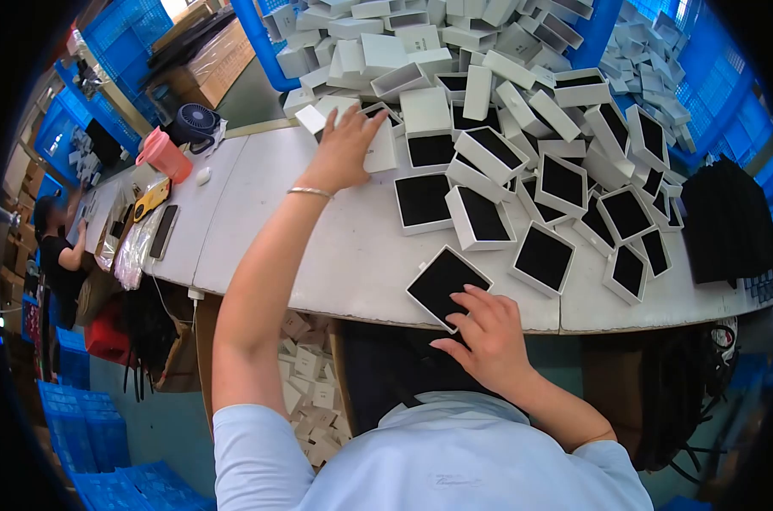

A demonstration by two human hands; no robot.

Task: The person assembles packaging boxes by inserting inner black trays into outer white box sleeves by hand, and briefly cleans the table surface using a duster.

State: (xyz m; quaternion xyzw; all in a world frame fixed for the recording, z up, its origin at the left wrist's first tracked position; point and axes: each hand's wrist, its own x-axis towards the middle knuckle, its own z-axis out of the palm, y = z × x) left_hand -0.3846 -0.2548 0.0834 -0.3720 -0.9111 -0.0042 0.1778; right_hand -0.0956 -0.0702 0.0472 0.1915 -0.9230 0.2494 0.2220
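Observation:
My left hand (pixel 342 152) reaches out to the pile's near left side, fingers spread over white boxes. Beneath and beside its fingers lies a white box piece (pixel 381 155) with small print; whether the fingertips press on it I cannot tell. At the table's front edge, a shallow white box with a black lining (pixel 444 279) lies turned cornerwise. My right hand (pixel 487 336) is at its right side, fingertips over the lining and thumb apart below the near corner. Another black-lined box (pixel 544 258) sits to the right.
White boxes and lids (pixel 420 51) heap up at the back by a blue crate frame (pixel 271 51). Black material (pixel 725 221) is stacked at right. A pink cup (pixel 165 156), small fan (pixel 196 123) and phone (pixel 164 232) stand left. A person (pixel 61 264) sits far left.

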